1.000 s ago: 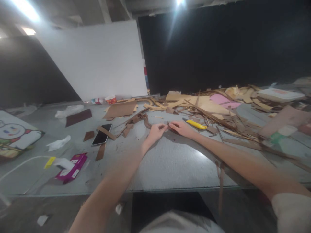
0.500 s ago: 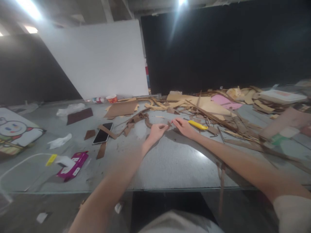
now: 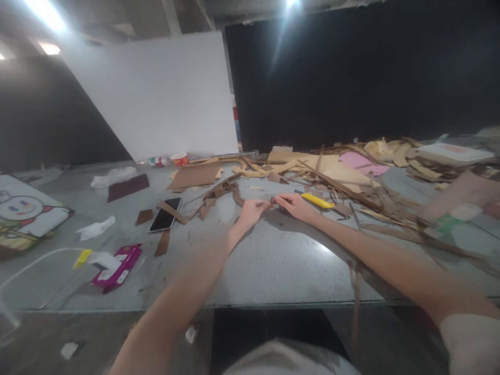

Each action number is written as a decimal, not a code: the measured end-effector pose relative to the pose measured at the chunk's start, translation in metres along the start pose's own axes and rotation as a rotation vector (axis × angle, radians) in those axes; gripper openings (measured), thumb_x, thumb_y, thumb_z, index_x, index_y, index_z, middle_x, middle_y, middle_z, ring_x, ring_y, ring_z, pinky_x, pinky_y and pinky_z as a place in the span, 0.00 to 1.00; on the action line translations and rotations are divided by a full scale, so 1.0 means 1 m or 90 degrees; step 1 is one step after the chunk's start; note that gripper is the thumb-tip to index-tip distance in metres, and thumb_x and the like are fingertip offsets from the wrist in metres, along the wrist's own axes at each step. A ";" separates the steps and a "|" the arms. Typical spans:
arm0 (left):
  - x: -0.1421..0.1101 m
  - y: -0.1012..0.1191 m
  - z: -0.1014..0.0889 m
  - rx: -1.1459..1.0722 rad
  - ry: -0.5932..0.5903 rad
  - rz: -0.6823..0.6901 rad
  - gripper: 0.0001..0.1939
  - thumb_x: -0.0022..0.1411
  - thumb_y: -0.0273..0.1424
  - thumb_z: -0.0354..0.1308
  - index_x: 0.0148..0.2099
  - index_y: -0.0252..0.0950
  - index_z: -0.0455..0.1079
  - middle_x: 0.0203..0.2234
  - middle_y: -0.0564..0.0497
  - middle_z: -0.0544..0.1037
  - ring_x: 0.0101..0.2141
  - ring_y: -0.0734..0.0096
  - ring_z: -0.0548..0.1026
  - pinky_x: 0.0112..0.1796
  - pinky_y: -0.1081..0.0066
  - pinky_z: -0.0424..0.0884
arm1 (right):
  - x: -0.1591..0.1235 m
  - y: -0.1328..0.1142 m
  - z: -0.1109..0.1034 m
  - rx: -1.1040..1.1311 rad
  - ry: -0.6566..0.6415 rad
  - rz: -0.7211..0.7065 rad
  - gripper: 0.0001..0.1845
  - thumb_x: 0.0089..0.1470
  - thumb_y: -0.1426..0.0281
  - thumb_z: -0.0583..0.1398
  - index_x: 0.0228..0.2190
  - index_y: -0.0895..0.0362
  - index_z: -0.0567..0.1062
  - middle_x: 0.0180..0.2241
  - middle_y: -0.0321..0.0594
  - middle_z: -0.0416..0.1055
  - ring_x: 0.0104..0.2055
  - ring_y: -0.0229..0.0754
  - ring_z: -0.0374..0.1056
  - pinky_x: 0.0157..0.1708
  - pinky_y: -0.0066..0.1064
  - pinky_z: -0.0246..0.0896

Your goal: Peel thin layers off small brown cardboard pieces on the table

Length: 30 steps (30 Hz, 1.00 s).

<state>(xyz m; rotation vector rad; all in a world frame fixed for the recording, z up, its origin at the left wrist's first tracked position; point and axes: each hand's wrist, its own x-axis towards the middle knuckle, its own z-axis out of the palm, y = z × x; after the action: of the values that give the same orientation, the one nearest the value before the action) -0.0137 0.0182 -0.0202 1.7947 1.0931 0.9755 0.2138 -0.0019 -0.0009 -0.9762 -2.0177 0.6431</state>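
Over the middle of the grey table, my left hand (image 3: pixel 251 212) and my right hand (image 3: pixel 296 206) meet at the fingertips. Between them is a small brown piece (image 3: pixel 272 202), like a leather scrap, mostly covered by the fingers. Both hands are closed in a pinch on it. Just right of my right hand lies a yellow utility knife (image 3: pixel 318 201). A curved brown strip (image 3: pixel 237 196) lies beyond my left hand, with folded brown scraps (image 3: pixel 209 204) to its left.
Left on the table are a phone (image 3: pixel 166 214) under a brown strip, a purple wipes pack (image 3: pixel 117 267) and a white cable (image 3: pixel 37 257). Heaped offcuts (image 3: pixel 351 182) spread across the right and back. A paper cup (image 3: pixel 179 159) stands before a white board (image 3: pixel 167 99).
My right fingertips have come down and left onto the small brown piece, closing the gap to my left fingers. My left hand has hardly moved.
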 end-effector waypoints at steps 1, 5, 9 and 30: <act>0.000 0.000 0.000 -0.025 -0.003 -0.007 0.28 0.66 0.57 0.66 0.43 0.34 0.88 0.37 0.42 0.88 0.43 0.52 0.85 0.49 0.61 0.76 | 0.000 0.000 0.000 0.003 0.008 0.001 0.30 0.72 0.47 0.53 0.37 0.56 0.84 0.35 0.41 0.82 0.38 0.47 0.73 0.41 0.34 0.67; 0.002 -0.001 0.000 -0.099 0.000 -0.038 0.30 0.67 0.58 0.64 0.44 0.35 0.88 0.38 0.41 0.88 0.41 0.55 0.85 0.48 0.62 0.76 | -0.001 0.001 0.000 0.029 0.003 0.001 0.31 0.72 0.46 0.54 0.36 0.56 0.84 0.35 0.40 0.81 0.37 0.47 0.72 0.39 0.34 0.66; 0.003 -0.003 -0.003 -0.131 0.008 -0.053 0.28 0.63 0.57 0.69 0.44 0.36 0.88 0.36 0.41 0.88 0.38 0.58 0.85 0.46 0.62 0.76 | -0.001 -0.002 0.000 0.059 -0.023 -0.006 0.30 0.71 0.46 0.56 0.35 0.56 0.84 0.35 0.40 0.80 0.36 0.46 0.71 0.38 0.34 0.65; 0.004 -0.008 0.003 -0.146 0.093 -0.055 0.27 0.57 0.54 0.75 0.39 0.33 0.87 0.33 0.38 0.87 0.33 0.58 0.84 0.40 0.63 0.77 | 0.003 0.009 0.004 -0.013 0.057 -0.006 0.24 0.71 0.52 0.57 0.37 0.55 0.85 0.37 0.42 0.82 0.39 0.48 0.74 0.43 0.37 0.68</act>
<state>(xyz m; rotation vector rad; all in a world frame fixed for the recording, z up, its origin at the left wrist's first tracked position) -0.0120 0.0234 -0.0275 1.4999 1.0910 1.1449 0.2127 0.0052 -0.0083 -0.9909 -1.9526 0.5646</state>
